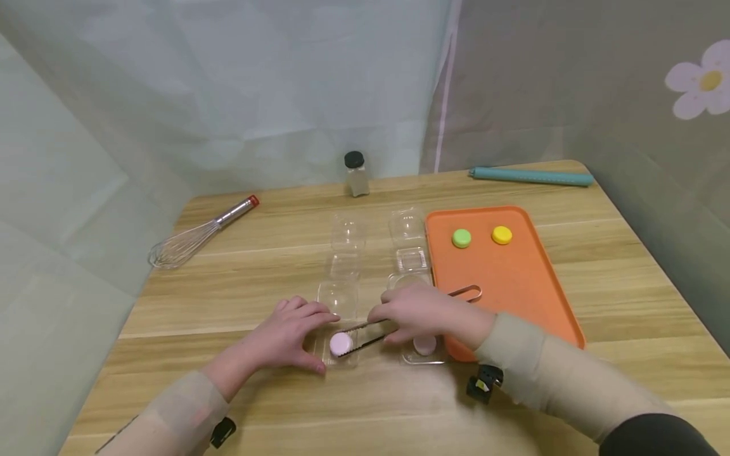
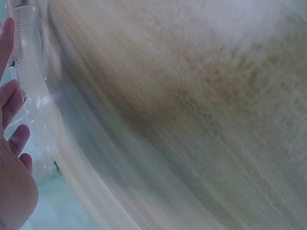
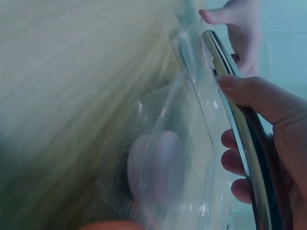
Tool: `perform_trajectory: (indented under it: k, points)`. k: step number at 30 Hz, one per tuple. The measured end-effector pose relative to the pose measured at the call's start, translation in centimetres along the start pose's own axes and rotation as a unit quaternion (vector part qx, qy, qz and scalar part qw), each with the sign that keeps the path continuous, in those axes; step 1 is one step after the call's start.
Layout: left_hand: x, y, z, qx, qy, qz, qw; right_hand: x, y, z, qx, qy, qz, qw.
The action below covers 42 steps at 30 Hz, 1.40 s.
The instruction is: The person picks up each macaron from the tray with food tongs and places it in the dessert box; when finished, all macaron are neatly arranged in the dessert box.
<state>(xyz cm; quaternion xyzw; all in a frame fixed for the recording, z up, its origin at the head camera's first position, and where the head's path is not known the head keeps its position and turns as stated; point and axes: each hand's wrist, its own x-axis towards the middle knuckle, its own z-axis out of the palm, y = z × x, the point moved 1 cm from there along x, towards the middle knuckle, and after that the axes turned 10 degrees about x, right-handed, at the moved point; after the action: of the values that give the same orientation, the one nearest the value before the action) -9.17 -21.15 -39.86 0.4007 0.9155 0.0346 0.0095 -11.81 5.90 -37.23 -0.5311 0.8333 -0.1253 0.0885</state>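
Note:
My right hand [image 1: 419, 310] grips metal tongs [image 1: 469, 292], whose tips lie either side of a lilac macaron [image 1: 341, 344]. That macaron is at the near section of a clear plastic box [image 1: 336, 299] in the left column. My left hand [image 1: 291, 335] has its fingers and thumb spread at the left side of this box. In the left wrist view, loosely bent fingers [image 2: 10, 93] lie close by the clear plastic. Beneath my right hand, a pink macaron [image 3: 163, 167] sits in another clear box [image 1: 424, 361], partly hidden by the hand.
More open clear boxes [image 1: 407, 227] stand behind. An orange tray [image 1: 502, 291] at right carries a green macaron [image 1: 461, 238] and a yellow macaron [image 1: 502, 235]. A whisk [image 1: 196, 237], a black-capped jar [image 1: 357, 176] and a teal rod-shaped item [image 1: 530, 177] lie farther back.

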Motion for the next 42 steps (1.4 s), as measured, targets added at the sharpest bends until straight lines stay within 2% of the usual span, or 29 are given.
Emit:
perform_trajectory:
  k: [9, 25, 31, 42]
  points:
    - [0.2, 0.0, -0.1, -0.004, -0.017, -0.004, 0.9998, 0.8, -0.6, 0.3, -0.015, -0.028, 0.051, 0.998]
    - [0.1, 0.3, -0.2, -0.009, -0.028, -0.016, 0.9994, 1.0, -1.6, -0.5, -0.029, -0.065, 0.094, 0.993]
    - [0.1, 0.2, -0.2, -0.008, -0.02, -0.013, 0.9997, 0.9, -1.5, -0.5, -0.03, -0.059, 0.089, 0.994]
    - [0.2, 0.2, -0.2, -0.008, -0.018, -0.012, 0.9997, -0.1, -0.7, -0.3, -0.001, -0.004, 0.044, 0.999]
